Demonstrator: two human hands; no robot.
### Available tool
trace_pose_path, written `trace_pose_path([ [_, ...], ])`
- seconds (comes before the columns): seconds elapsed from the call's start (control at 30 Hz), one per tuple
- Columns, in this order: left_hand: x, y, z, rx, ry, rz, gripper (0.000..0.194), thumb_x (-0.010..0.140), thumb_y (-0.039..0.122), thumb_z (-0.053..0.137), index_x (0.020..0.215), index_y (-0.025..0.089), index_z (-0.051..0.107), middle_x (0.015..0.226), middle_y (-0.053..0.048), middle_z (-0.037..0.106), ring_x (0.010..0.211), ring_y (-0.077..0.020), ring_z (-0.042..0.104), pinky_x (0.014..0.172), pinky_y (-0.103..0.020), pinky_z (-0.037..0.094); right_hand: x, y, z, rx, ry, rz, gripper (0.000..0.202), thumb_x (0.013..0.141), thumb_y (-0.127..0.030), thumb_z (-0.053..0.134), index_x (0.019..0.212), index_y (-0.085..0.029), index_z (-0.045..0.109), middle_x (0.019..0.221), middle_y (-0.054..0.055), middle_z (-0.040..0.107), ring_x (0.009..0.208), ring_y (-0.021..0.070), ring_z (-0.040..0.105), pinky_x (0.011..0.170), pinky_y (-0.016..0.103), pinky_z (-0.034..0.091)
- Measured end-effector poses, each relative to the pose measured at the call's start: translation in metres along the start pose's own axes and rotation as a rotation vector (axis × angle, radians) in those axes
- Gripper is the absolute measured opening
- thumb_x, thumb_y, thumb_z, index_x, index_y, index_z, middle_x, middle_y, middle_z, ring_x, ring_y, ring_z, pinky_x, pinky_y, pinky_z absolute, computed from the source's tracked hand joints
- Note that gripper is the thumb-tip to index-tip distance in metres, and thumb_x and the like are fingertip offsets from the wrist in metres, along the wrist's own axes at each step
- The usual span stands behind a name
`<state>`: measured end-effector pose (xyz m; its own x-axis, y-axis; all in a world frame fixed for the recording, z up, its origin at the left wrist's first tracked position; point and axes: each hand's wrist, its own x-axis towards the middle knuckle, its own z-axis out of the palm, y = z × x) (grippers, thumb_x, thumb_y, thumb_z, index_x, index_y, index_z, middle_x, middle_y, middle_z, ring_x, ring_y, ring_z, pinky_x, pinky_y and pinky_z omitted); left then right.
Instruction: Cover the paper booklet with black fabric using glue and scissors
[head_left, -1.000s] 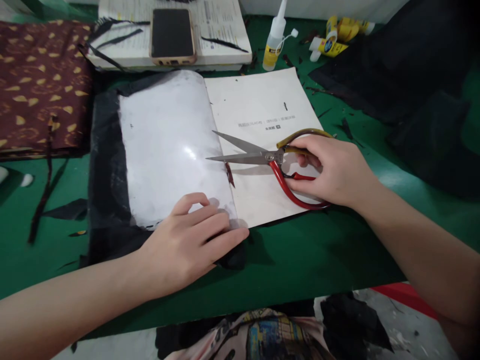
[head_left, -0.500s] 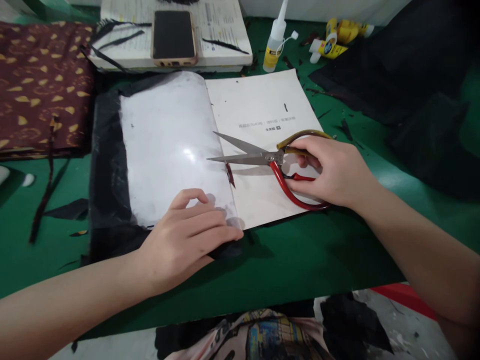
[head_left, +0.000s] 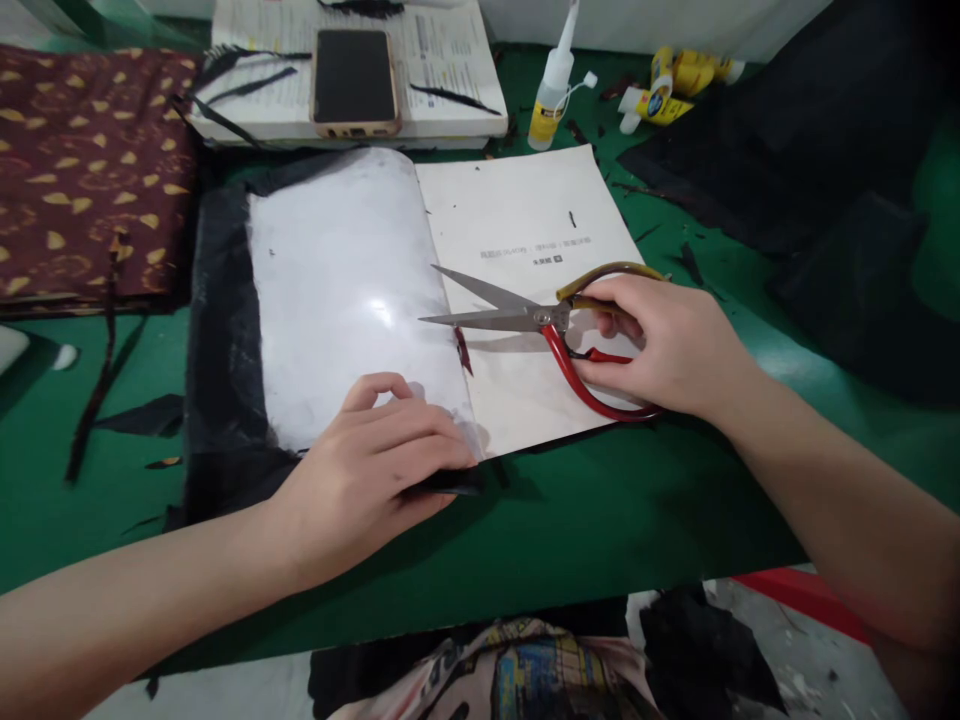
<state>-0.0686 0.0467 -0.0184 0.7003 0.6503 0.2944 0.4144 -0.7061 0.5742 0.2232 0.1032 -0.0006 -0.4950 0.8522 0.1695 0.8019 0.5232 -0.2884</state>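
Note:
An open book lies on the green table, its left cover white inside with black material round its edges, its right page cream with small print. My left hand grips the book's lower edge near the spine, fingers on top and thumb beneath. My right hand holds scissors with one red and one olive handle. Their blades are apart and point left over the spine. A dark red scrap lies just below the blades.
Behind the book, a phone rests on a thick book. A glue bottle and yellow tubes stand or lie further right. Patterned maroon cloth is at left, black cloth at right.
My left thumb has come into view under the book's lower edge, and the fingers have drawn slightly left. The scissors have stayed open in my right hand. The view has shifted slightly.

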Motion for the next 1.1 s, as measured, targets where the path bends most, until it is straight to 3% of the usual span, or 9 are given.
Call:
trace_pose_path([
  [0.23,0.002,0.000,-0.008,-0.002,-0.084,-0.017,0.007,0.092,0.019,0.057,0.095,0.023,0.063,0.090,0.002,0.070,0.080,-0.0120,0.062,0.096,-0.036,0.035,-0.001,0.008,-0.021,0.035,-0.223,-0.014,0.032,0.072,-0.026,0.070,0.101,-0.024,0.057,0.085,0.005,0.064,0.070,0.0213,0.058,0.058,0.036,0.045],
  [0.53,0.012,0.002,-0.018,0.007,-0.101,-0.010,0.005,0.092,0.018,0.059,0.091,0.022,0.062,0.087,0.004,0.069,0.080,-0.0095,0.064,0.089,-0.029,0.040,-0.006,0.025,-0.041,0.112,-0.456,-0.039,0.033,0.072,-0.034,0.073,0.102,-0.028,0.059,0.083,0.002,0.065,0.066,0.0185,0.058,0.053,0.031,0.047],
  [0.93,0.011,-0.002,-0.023,0.106,-0.153,0.066,0.013,0.097,0.024,0.051,0.093,0.025,0.063,0.082,0.006,0.069,0.072,-0.0092,0.062,0.088,-0.030,0.040,-0.010,0.002,-0.037,0.087,-0.458,-0.116,0.029,0.066,-0.025,0.072,0.093,-0.028,0.060,0.082,-0.001,0.064,0.069,0.0192,0.058,0.053,0.031,0.045],
  [1.1,0.004,0.006,-0.022,0.303,-0.110,0.262,0.031,0.096,0.007,0.034,0.091,0.021,0.062,0.072,0.003,0.062,0.063,-0.0108,0.056,0.088,-0.034,0.040,-0.011,-0.007,-0.034,0.013,-0.408,-0.194,0.026,0.072,-0.033,0.068,0.096,-0.026,0.061,0.087,0.003,0.066,0.076,0.0231,0.060,0.060,0.033,0.043],
])
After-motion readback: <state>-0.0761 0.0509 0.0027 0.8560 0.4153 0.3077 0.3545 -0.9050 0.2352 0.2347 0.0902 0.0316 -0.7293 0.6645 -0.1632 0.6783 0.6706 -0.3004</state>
